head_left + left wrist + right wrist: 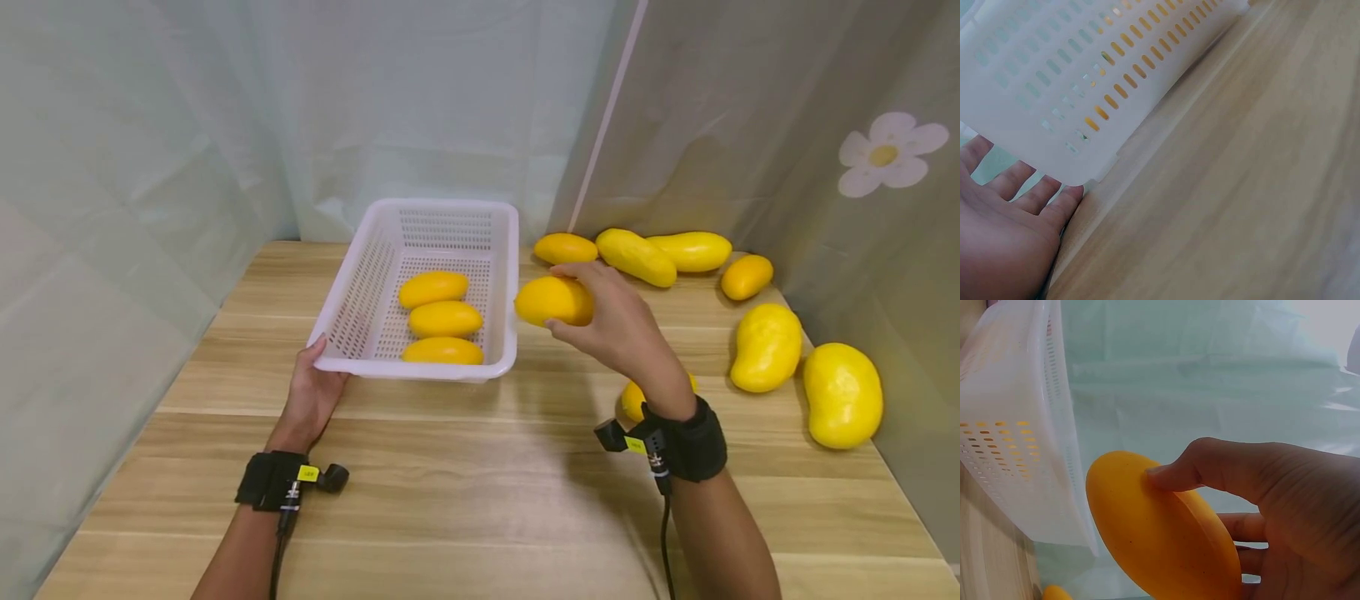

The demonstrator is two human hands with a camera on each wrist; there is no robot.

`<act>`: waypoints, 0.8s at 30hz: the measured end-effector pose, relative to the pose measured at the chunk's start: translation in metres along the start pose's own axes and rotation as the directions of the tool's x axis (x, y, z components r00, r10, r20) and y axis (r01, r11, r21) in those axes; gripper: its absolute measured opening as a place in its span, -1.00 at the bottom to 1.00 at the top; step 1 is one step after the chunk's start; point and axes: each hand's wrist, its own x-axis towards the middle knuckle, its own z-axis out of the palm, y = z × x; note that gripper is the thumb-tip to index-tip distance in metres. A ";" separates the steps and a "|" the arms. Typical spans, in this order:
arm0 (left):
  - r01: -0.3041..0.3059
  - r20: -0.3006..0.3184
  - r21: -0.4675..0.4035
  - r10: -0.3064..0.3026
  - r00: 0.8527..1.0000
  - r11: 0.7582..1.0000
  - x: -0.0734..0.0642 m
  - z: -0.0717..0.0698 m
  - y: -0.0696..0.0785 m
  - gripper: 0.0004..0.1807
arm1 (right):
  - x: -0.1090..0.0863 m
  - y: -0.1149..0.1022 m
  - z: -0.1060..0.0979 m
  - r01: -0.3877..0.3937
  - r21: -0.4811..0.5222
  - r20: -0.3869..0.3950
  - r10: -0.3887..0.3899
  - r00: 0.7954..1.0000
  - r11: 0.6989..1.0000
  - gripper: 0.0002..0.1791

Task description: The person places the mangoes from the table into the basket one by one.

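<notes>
My right hand (621, 323) holds an orange-yellow mango (553, 302) just off the right rim of a white plastic basket (512, 283). In the right wrist view the thumb lies across the top of that mango (1154, 531), with fingers behind it. At the basket's near left corner is my left hand (311, 402), thumb over the rim and fingers underneath. The left wrist view shows these fingers (1038, 197) against the perforated basket wall (1054, 150). Inside the basket, three similar mangoes (446, 319) lie in a column, the nearest partly hidden by the front rim.
Along the table's back right lie a small mango (566, 248), two long yellow fruits (637, 257) and another small mango (747, 277). Two large yellow mangoes (842, 396) sit by the right edge. One more (632, 402) is partly hidden under my right wrist. Curtains (450, 100) border the table (465, 483).
</notes>
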 end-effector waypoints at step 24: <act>0.006 -0.002 -0.013 -0.006 1.000 1.000 0.000 0.002 0.002 -0.33 | 0.001 -0.006 0.008 -0.018 0.045 -0.025 0.019 1.000 0.999 -0.30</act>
